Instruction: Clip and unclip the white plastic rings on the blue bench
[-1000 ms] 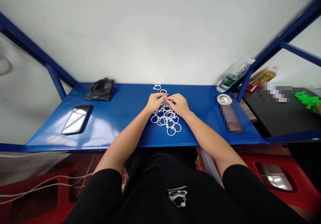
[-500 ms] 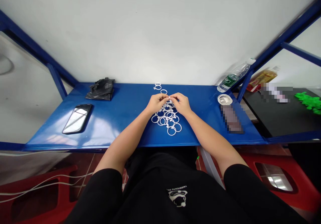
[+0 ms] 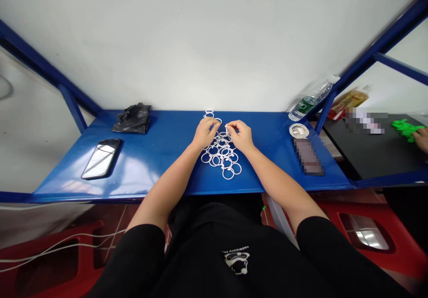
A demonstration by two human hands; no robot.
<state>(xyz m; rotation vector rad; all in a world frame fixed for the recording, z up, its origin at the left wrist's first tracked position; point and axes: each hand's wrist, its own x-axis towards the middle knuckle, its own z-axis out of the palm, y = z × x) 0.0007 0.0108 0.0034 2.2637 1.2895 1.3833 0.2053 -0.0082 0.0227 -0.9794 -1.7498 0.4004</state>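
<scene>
Right hand (image 3: 242,136): thumb and forefinger pinched together on a small white piece (image 3: 226,127); the fingertips cover most of it, so cannot tell whether it is a whole ring or part of one. Left hand (image 3: 203,134): thumb and forefinger slightly parted, other fingers curled out of sight; cannot tell if anything thin sits between.

Heap of white rings (image 3: 222,149), small nubs on some, lies overlapping on the blue table (image 3: 167,151), below and between the hands; upper edge partly hidden by the fingers. A few more rings (image 3: 209,111) near the wall.

Clear bottle (image 3: 320,92) leaning right: green label (image 3: 303,105), pale characters too small to read. Beside the white coil (image 3: 298,131), a dark oblong (image 3: 308,156) is pixelated out. Yellow bottle (image 3: 354,98) partly behind the blue frame; its red label illegible. Far right, a co-worker's hand (image 3: 421,138), cut off by the edge, at bright green pieces (image 3: 407,129).

Black shirt (image 3: 200,253): upside-down white lettering above an animal-head print (image 3: 236,262), roughly "THONICHTC", remainder unclear.
</scene>
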